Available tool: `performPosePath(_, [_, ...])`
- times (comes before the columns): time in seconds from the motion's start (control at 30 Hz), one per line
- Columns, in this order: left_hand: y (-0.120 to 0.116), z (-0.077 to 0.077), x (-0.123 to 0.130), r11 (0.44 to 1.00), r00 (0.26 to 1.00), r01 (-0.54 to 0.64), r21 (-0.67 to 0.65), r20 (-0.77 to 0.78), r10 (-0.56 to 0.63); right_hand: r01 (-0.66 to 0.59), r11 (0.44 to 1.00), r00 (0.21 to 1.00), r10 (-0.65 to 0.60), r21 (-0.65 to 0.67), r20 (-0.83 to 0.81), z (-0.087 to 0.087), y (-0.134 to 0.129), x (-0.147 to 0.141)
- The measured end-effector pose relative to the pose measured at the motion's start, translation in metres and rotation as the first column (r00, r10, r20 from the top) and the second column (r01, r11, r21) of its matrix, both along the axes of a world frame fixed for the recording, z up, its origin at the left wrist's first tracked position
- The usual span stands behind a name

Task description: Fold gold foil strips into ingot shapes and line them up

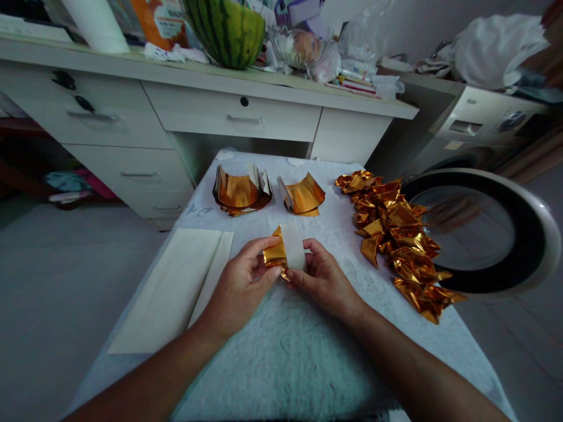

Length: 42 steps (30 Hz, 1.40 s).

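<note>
Between both hands, above the middle of the cloth-covered table (281,363), is a piece of gold foil paper (274,255) with a white strip (292,246) along its right part. My left hand (241,278) pinches the gold side, thumb below and fingers behind. On the white side, my right hand (323,275) grips the right edge between thumb and fingers. Beyond the hands lie two stacks of curled gold foil sheets, a larger stack (240,190) and a smaller stack (304,194). Folded gold foil pieces (396,228) form a long pile to the right.
White paper sheets (171,281) lie at the table's left. Behind stands a white desk (281,114) with drawers, bearing a watermelon (226,32) and plastic bags. A washing machine's open round door (543,234) juts in close to the table's right edge.
</note>
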<state>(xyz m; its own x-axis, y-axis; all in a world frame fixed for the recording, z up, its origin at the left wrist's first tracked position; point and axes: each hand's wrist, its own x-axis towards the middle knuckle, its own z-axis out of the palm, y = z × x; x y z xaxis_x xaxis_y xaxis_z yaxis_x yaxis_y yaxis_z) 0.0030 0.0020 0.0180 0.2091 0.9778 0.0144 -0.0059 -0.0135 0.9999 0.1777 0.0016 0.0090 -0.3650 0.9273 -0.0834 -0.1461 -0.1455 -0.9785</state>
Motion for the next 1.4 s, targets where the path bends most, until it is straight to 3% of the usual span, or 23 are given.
performPosePath(0.1, [0.001,0.002,0.000,0.999,0.998,-0.014,-0.042,0.066,0.017,-0.046,0.996,0.998,0.043,0.078,0.039,0.004,-0.002,0.005])
performPosePath(0.17, [0.001,0.004,0.000,0.995,0.993,-0.019,-0.098,0.118,0.030,-0.032,0.973,0.982,-0.011,0.230,0.186,0.006,-0.003,0.011])
performPosePath(0.23, [0.002,0.004,0.000,0.990,0.986,-0.023,-0.140,0.160,0.045,-0.048,0.899,0.911,-0.139,0.435,0.387,0.007,-0.004,0.016])
performPosePath(0.33, [0.004,0.000,-0.002,0.984,0.978,-0.027,-0.175,0.200,0.062,-0.170,0.735,0.778,-0.309,0.656,0.547,0.005,-0.006,0.018])
performPosePath(0.4, [0.005,-0.003,-0.003,0.982,0.976,-0.022,-0.189,0.207,0.062,-0.215,0.654,0.717,-0.399,0.725,0.572,0.003,-0.008,0.016])
performPosePath(0.5, [0.006,-0.004,-0.004,0.982,0.984,-0.012,-0.191,0.172,0.046,-0.230,0.574,0.639,-0.520,0.786,0.567,0.002,-0.012,0.011])
performPosePath(0.63, [0.006,-0.002,-0.004,0.989,0.998,0.022,-0.144,0.056,-0.014,-0.328,0.511,0.624,-0.514,0.794,0.589,0.003,-0.014,0.010])
performPosePath(0.77, [0.007,-0.005,-0.003,0.994,0.974,0.104,0.013,-0.203,-0.099,-0.455,0.560,0.628,-0.349,0.692,0.695,0.004,-0.012,0.010])
performPosePath(0.9, [0.008,-0.011,-0.002,0.953,0.885,0.183,0.243,-0.462,-0.052,-0.479,0.626,0.628,-0.245,0.615,0.739,0.003,-0.010,0.010])
performPosePath(1.0, [0.008,-0.013,-0.003,0.913,0.800,0.262,0.313,-0.599,-0.024,-0.483,0.657,0.640,-0.186,0.579,0.745,0.004,-0.009,0.010])
performPosePath(1.1, [0.008,-0.014,-0.005,0.892,0.682,0.274,0.359,-0.727,0.082,-0.475,0.678,0.663,-0.144,0.561,0.735,0.004,-0.008,0.011])
performPosePath(1.2, [0.008,-0.012,-0.008,0.889,0.645,0.247,0.385,-0.750,0.146,-0.443,0.703,0.691,-0.128,0.556,0.712,0.005,-0.008,0.010])
performPosePath(1.4, [0.010,-0.007,-0.014,0.913,0.635,0.349,0.210,-0.770,-0.066,-0.381,0.784,0.637,-0.161,0.489,0.754,0.007,-0.008,0.002])
